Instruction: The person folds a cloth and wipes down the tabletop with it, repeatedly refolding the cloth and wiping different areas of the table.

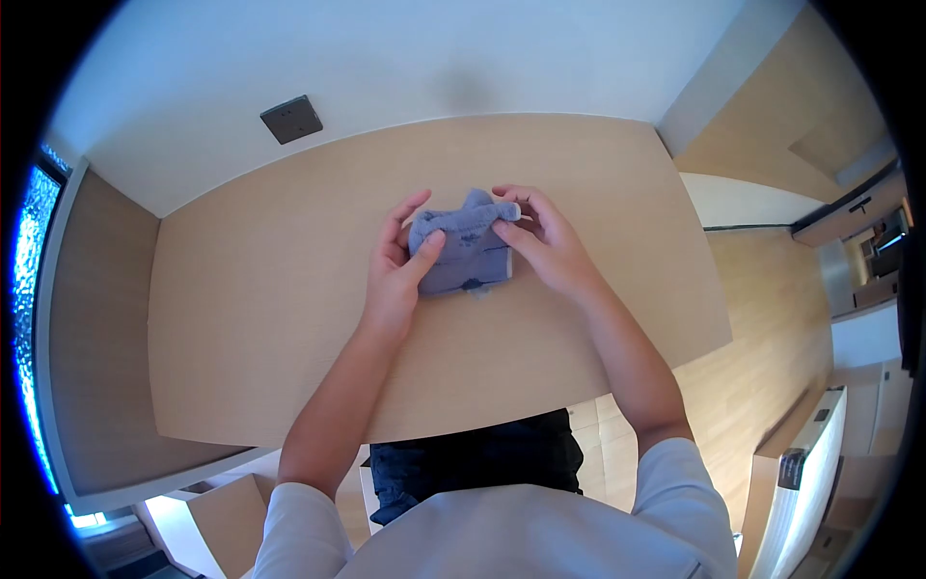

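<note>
A folded grey-purple cloth point(461, 256), soft and fuzzy-looking, is between my two hands over the middle of the table. It has a small dark print on its front, a dark spot at its lower edge and a rolled or bunched upper edge. My left hand point(395, 270) grips its left side, thumb across the front and fingers curled behind. At the upper right corner, where a small white bit shows, my right hand point(545, 241) pinches the cloth between thumb and fingers. The cloth's back and some fingertips are hidden.
The light wooden table point(260, 309) meets a white wall with a dark socket plate point(291, 120). A brown panel point(101, 333) borders its left side. Wooden floor point(772, 289) lies to the right, with a white-sided item point(810, 482) lower down.
</note>
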The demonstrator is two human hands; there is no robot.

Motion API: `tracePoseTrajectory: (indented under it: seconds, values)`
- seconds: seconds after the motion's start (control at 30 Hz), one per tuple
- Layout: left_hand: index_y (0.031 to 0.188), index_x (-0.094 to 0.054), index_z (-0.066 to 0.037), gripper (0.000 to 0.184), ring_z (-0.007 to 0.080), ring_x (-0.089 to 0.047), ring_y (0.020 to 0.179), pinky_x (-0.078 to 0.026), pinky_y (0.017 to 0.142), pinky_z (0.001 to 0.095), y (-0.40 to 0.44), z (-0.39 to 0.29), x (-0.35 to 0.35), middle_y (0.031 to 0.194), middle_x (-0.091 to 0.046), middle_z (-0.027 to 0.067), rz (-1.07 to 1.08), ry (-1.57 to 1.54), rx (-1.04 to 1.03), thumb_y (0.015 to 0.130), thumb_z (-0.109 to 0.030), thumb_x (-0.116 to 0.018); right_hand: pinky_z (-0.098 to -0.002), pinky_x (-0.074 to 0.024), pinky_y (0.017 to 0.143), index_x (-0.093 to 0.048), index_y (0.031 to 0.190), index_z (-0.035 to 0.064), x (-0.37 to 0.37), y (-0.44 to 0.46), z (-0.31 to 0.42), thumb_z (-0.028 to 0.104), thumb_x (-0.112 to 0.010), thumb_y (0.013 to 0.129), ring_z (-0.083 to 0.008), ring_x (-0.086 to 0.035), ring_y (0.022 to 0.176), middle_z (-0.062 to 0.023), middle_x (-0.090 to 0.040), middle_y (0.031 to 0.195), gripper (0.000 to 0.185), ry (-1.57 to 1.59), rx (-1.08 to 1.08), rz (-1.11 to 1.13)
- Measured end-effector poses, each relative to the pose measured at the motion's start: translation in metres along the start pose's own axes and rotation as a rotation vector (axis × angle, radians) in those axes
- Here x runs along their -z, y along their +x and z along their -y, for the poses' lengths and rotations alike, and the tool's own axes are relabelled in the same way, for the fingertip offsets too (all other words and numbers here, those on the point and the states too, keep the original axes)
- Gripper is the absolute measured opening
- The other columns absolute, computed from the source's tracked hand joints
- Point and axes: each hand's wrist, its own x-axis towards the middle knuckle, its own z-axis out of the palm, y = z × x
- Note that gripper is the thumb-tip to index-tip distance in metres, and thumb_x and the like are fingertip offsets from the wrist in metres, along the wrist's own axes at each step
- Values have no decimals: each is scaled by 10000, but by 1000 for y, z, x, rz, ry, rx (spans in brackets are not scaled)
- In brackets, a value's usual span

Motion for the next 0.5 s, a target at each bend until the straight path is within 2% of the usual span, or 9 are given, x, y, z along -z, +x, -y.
tracePoseTrajectory:
  seconds: [0.13, 0.23, 0.37, 0.43, 0.5]
  values:
    - [1515, -614, -71, 503, 168, -639, 1279, -460, 1151, 348, -3, 4, 10, 1355, -713, 63, 81, -72, -11, 1047, -162, -776, -399, -500, 1167, -593, 1469, 16, -1, 0, 5, 180, -803, 1031, -236, -600, 1391, -117, -597, 1529, 512, 184, -32, 124]
    - [1498, -627, -61, 471, 174, -641, 1293, -452, 1163, 349, -5, 1, 9, 1369, -719, 70, 107, -158, -38, 1052, -135, -760, -383, -506, 1147, -623, 1435, 11, -3, -5, 16, 161, -823, 1014, -205, -634, 1333, -91, -668, 1428, 489, 279, -95, 188]
    - [1535, -591, -56, 484, 211, -606, 1373, -408, 1223, 379, -1, -4, 4, 1472, -673, 99, 38, -85, -29, 1066, -106, -703, -359, -532, 1086, -657, 1390, 22, -4, -6, 20, 161, -863, 978, -164, -681, 1223, -48, -744, 1266, 480, 246, -155, 179]
    - [1531, -592, -60, 449, 218, -608, 1382, -411, 1217, 370, 3, -5, 1, 1485, -673, 99, 30, -55, -86, 1092, -120, -666, -351, -551, 1028, -668, 1328, 29, -7, -8, 20, 171, -873, 967, -150, -690, 1159, -40, -746, 1225, 439, 204, -158, 28]
    - [1515, -603, -70, 408, 207, -613, 1376, -427, 1185, 352, 5, -7, -2, 1497, -671, 90, -60, -45, -20, 1115, -148, -630, -347, -564, 975, -672, 1265, 40, -8, -8, 20, 169, -877, 948, -157, -703, 1095, -38, -744, 1173, 398, 112, -83, -156]
